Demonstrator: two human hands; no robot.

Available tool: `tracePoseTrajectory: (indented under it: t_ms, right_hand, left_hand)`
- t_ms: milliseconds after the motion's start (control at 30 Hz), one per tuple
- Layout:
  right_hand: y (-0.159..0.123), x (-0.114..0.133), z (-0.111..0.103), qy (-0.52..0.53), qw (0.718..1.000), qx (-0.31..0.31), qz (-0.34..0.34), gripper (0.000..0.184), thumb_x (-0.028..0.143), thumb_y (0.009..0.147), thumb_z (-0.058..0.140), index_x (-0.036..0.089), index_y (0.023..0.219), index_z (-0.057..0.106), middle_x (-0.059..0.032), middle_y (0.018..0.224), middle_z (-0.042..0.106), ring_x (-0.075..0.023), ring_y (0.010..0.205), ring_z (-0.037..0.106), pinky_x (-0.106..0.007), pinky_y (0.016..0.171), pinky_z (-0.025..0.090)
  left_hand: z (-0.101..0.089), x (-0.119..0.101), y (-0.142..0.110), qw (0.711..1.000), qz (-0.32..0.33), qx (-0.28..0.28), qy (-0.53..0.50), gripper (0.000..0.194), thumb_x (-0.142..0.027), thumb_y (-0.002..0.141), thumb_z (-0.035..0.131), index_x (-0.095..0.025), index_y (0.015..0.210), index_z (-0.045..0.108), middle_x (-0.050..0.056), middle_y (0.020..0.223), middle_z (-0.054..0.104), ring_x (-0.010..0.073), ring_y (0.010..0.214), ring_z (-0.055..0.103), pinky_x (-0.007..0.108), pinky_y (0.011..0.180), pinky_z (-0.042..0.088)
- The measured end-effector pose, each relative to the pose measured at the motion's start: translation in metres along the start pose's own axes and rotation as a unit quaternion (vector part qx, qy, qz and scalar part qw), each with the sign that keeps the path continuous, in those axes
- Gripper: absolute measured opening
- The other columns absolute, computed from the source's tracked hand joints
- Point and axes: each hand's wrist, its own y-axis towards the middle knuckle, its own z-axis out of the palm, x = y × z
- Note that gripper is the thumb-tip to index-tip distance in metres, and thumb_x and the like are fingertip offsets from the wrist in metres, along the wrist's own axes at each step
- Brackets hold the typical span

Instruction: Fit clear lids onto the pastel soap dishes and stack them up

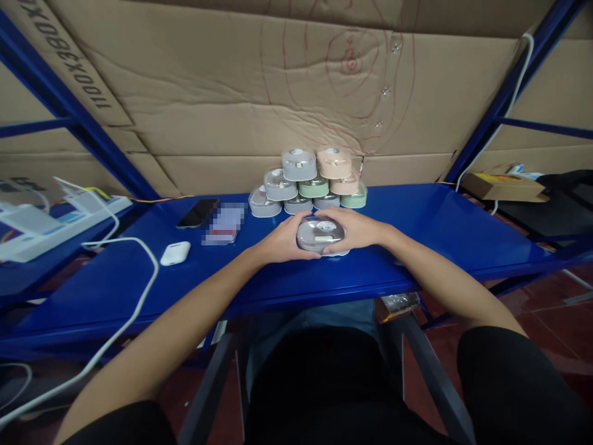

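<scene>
Both hands grip one clear grey plastic case [319, 233] just above the blue metal shelf [430, 222]. My left hand [280, 241] wraps its left side, fingers curled around the edge. On the other side, my right hand [354, 228] covers the top and right edge with fingers closed. A white piece shows inside the case. Behind it stands a pile of several similar cases [308, 182] in grey, green and peach, stacked against the cardboard wall.
A white earbud case [175, 253], a black phone [198, 212] and a blurred card [225, 224] lie left of the hands. A white cable [139, 296] loops over the shelf's left part. White chargers [50, 219] sit far left; a cardboard box [503, 184] far right.
</scene>
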Motion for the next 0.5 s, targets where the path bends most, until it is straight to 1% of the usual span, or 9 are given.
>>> tracePoseTrajectory:
  t_ms: [100, 167, 200, 233, 300, 333, 367, 433, 500]
  right_hand:
    - [-0.003, -0.001, -0.018, 0.012, 1.0, -0.012, 0.02, 0.091, 0.071, 0.077, 0.09, 0.028, 0.154, 0.067, -0.0118, 0.155, 0.071, -0.0401, 0.141, 0.068, -0.058, 0.122, 0.054]
    - [-0.008, -0.007, -0.034, 0.018, 0.998, -0.013, 0.06, 0.086, 0.076, 0.08, 0.086, 0.027, 0.15, 0.07, -0.0114, 0.149, 0.076, -0.0393, 0.132, 0.073, -0.057, 0.116, 0.058]
    - [-0.01, -0.012, -0.043, 0.012, 0.996, -0.01, 0.09, 0.085, 0.08, 0.081, 0.083, 0.026, 0.147, 0.072, -0.0119, 0.143, 0.078, -0.0393, 0.126, 0.075, -0.057, 0.112, 0.06]
    - [-0.013, -0.017, -0.05, 0.001, 0.993, -0.007, 0.121, 0.085, 0.084, 0.083, 0.081, 0.025, 0.144, 0.074, -0.0126, 0.138, 0.08, -0.0394, 0.121, 0.076, -0.058, 0.109, 0.061]
    - [-0.017, -0.028, -0.061, -0.03, 0.983, -0.002, 0.18, 0.084, 0.09, 0.084, 0.076, 0.026, 0.138, 0.077, -0.0131, 0.129, 0.083, -0.0403, 0.116, 0.077, -0.059, 0.106, 0.062]
    - [-0.018, -0.033, -0.064, -0.044, 0.978, 0.001, 0.205, 0.083, 0.092, 0.084, 0.074, 0.027, 0.134, 0.078, -0.0131, 0.127, 0.083, -0.041, 0.115, 0.078, -0.061, 0.105, 0.062]
    - [-0.019, -0.037, -0.067, -0.054, 0.973, 0.006, 0.225, 0.082, 0.094, 0.083, 0.074, 0.028, 0.13, 0.08, -0.0131, 0.126, 0.084, -0.0419, 0.115, 0.078, -0.062, 0.105, 0.062]
    - [-0.02, -0.045, -0.069, -0.062, 0.965, 0.021, 0.253, 0.082, 0.096, 0.08, 0.075, 0.029, 0.125, 0.082, -0.0131, 0.125, 0.084, -0.044, 0.117, 0.078, -0.063, 0.106, 0.061]
    - [-0.02, -0.05, -0.069, -0.054, 0.963, 0.032, 0.261, 0.081, 0.096, 0.076, 0.079, 0.029, 0.123, 0.083, -0.0126, 0.127, 0.084, -0.0455, 0.12, 0.077, -0.064, 0.108, 0.061]
  left_hand:
    - [-0.002, -0.001, -0.001, 1.0, -0.003, 0.003, -0.008, 0.133, -0.067, 0.067, 0.102, -0.02, 0.174, 0.039, 0.027, 0.17, 0.055, 0.0503, 0.153, 0.059, 0.065, 0.125, 0.05]
    - [-0.005, -0.001, -0.001, 1.0, 0.009, 0.006, -0.004, 0.13, -0.067, 0.069, 0.101, -0.022, 0.175, 0.039, 0.025, 0.17, 0.055, 0.0489, 0.152, 0.059, 0.065, 0.126, 0.049]
    - [-0.006, -0.001, -0.002, 1.0, 0.016, 0.01, 0.004, 0.123, -0.066, 0.072, 0.1, -0.024, 0.173, 0.045, 0.023, 0.168, 0.057, 0.0479, 0.152, 0.059, 0.065, 0.127, 0.048]
    - [-0.007, -0.002, -0.002, 0.999, 0.024, 0.018, 0.014, 0.111, -0.065, 0.075, 0.098, -0.026, 0.169, 0.053, 0.02, 0.165, 0.061, 0.0466, 0.151, 0.059, 0.065, 0.128, 0.046]
    - [-0.009, -0.002, -0.002, 0.998, 0.034, 0.039, 0.035, 0.081, -0.063, 0.082, 0.094, -0.031, 0.153, 0.072, 0.015, 0.157, 0.066, 0.0437, 0.148, 0.061, 0.065, 0.129, 0.045]
    - [-0.01, -0.002, -0.002, 0.997, 0.036, 0.049, 0.041, 0.069, -0.062, 0.085, 0.093, -0.033, 0.146, 0.078, 0.013, 0.154, 0.067, 0.0425, 0.147, 0.061, 0.064, 0.13, 0.044]
    - [-0.01, -0.002, -0.002, 0.997, 0.037, 0.056, 0.043, 0.062, -0.061, 0.087, 0.092, -0.034, 0.141, 0.082, 0.013, 0.152, 0.067, 0.0416, 0.145, 0.062, 0.064, 0.13, 0.045]
    - [-0.011, -0.003, -0.002, 0.997, 0.035, 0.063, 0.036, 0.058, -0.06, 0.088, 0.091, -0.036, 0.141, 0.083, 0.012, 0.154, 0.065, 0.0409, 0.146, 0.061, 0.063, 0.131, 0.044]
    - [-0.011, -0.004, -0.003, 0.997, 0.034, 0.065, 0.023, 0.056, -0.059, 0.09, 0.089, -0.036, 0.141, 0.083, 0.012, 0.157, 0.064, 0.0405, 0.148, 0.06, 0.063, 0.132, 0.044]
